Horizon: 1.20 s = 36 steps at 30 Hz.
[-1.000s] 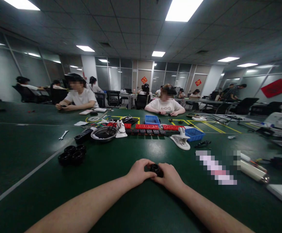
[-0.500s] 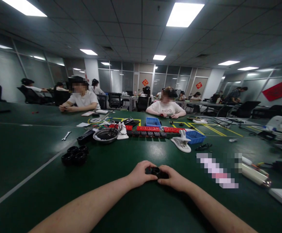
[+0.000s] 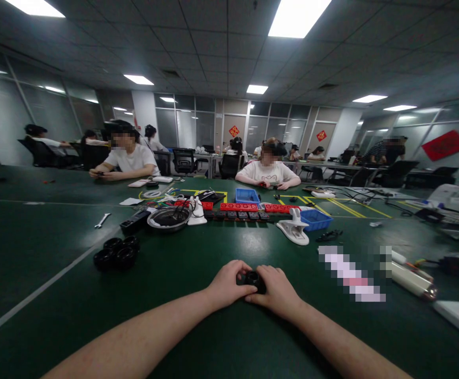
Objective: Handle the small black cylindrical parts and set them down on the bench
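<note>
Left hand (image 3: 226, 284) and right hand (image 3: 277, 289) close their grip on one small black part (image 3: 254, 278), pressed against the worktop (image 3: 198, 263) apparently for steadiness, near the black rings (image 3: 117, 252).

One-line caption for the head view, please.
Both hands, left hand and right hand, grip a small black part over the green table.

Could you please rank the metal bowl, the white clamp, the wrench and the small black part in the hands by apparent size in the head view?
1. metal bowl
2. white clamp
3. small black part, though nearness enlarges it
4. wrench
</note>
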{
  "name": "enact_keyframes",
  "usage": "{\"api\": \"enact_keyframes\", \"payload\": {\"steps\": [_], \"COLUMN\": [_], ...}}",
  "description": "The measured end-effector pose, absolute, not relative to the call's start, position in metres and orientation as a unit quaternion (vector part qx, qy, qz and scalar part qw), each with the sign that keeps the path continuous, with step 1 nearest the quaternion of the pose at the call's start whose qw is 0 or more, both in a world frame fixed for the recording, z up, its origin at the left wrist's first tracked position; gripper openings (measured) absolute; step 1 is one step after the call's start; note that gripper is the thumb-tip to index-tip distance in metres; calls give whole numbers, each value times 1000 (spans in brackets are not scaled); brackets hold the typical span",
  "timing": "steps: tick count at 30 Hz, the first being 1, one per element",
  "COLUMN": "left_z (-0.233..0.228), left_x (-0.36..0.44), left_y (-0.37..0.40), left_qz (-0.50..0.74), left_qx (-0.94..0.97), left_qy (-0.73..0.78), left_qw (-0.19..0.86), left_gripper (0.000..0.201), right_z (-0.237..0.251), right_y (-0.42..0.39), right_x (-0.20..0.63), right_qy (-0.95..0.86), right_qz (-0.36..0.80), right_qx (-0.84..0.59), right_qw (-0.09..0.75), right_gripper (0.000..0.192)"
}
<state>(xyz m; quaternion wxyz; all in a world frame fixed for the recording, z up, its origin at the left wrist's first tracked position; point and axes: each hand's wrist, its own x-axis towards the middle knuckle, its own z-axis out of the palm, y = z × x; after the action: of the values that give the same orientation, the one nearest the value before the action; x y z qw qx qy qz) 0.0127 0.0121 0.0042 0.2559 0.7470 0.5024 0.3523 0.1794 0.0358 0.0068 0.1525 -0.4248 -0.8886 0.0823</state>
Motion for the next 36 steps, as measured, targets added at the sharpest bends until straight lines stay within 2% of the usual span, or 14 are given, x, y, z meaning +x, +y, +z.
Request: {"api": "enact_keyframes", "payload": {"steps": [3, 8, 12, 20, 24, 29, 33, 36], "left_z": [7, 12, 10, 5, 9, 11, 9, 7], "left_x": [11, 7, 10, 15, 12, 8, 9, 12], "left_y": [11, 10, 10, 9, 8, 9, 8, 7], "left_qz": [346, 323, 331, 351, 337, 314, 312, 320], "left_qx": [762, 795, 781, 744, 769, 795, 797, 785], "left_qy": [484, 458, 473, 522, 489, 464, 461, 473], "left_qw": [257, 232, 240, 227, 234, 233, 233, 238], "left_gripper": [39, 30, 29, 29, 28, 35, 34, 31], "right_z": [12, 13, 5, 0, 6, 13, 9, 4], "right_y": [38, 49, 51, 36, 38, 48, 50, 46], "right_x": [186, 195, 191, 174, 181, 192, 194, 189], "right_qy": [-901, -892, -871, -862, -888, -900, -890, -878], "right_qz": [178, 301, 281, 78, 156, 267, 266, 224], "right_qx": [-361, -299, -362, -468, -390, -319, -343, -397], "right_qw": [163, 158, 178, 177, 185, 135, 138, 147], "right_gripper": [45, 21, 17, 28, 37, 21, 15, 21]}}
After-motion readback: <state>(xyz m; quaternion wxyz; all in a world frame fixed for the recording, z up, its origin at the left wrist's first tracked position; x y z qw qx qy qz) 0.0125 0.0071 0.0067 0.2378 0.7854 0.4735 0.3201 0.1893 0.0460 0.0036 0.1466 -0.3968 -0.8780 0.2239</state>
